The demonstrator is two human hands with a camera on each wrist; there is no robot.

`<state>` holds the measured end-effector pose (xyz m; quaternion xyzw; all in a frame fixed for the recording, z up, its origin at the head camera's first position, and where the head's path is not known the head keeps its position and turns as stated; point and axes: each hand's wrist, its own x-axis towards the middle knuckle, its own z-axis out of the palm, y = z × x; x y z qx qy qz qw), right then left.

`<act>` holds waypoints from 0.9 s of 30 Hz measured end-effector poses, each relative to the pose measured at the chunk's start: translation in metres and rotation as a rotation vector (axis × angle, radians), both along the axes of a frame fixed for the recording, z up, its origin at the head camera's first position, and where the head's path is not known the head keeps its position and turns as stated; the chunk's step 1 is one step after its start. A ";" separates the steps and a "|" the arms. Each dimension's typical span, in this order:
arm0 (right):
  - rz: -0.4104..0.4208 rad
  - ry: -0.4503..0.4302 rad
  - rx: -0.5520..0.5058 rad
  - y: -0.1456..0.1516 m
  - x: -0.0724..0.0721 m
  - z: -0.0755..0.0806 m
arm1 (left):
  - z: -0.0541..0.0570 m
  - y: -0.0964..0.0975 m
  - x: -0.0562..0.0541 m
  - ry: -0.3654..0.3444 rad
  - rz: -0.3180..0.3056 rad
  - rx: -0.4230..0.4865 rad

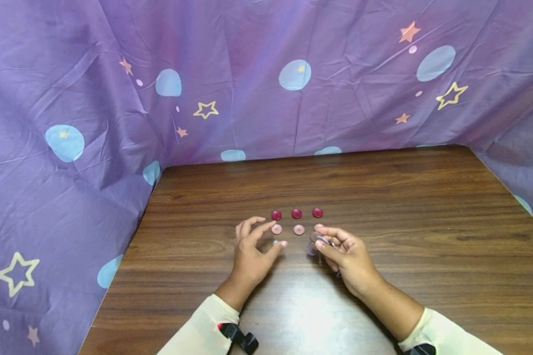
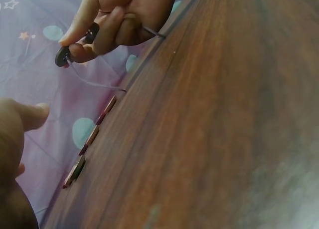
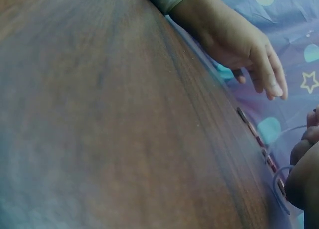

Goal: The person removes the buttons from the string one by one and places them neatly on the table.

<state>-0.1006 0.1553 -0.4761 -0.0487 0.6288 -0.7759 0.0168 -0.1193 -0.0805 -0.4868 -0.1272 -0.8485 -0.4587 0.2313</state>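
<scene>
My right hand [image 1: 346,254] pinches a dark button [image 2: 62,56] between thumb and fingertips, above the table. A thin lavender cord [image 2: 89,83] hangs from that button in a loop and also runs through the curled fingers. A second dark button [image 2: 91,33] shows close by, against the fingers. My left hand [image 1: 250,254] holds nothing, fingers and thumb spread apart. Its index fingertip is right at the left pink button [image 1: 277,229], and its thumb overlaps a pale button [image 1: 276,242]. Another pink button [image 1: 298,230] lies between the hands; a third [image 1: 319,226] is partly hidden by the right fingers.
Three dark red buttons [image 1: 296,213] lie in a row just behind the pink ones. The brown wooden table [image 1: 182,296] reaches back to a purple curtain [image 1: 248,98] with stars and blue spots. A black strap [image 1: 237,337] sits on the left sleeve.
</scene>
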 end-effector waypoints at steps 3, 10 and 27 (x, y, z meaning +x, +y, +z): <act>0.003 -0.004 -0.005 0.001 0.001 0.000 | 0.000 0.000 0.000 0.036 -0.041 0.006; 0.004 0.015 -0.026 0.001 0.002 -0.002 | 0.001 0.002 0.003 0.123 -0.100 0.015; 0.065 0.023 -0.073 0.001 0.000 -0.002 | 0.008 0.012 0.006 0.067 -0.143 0.035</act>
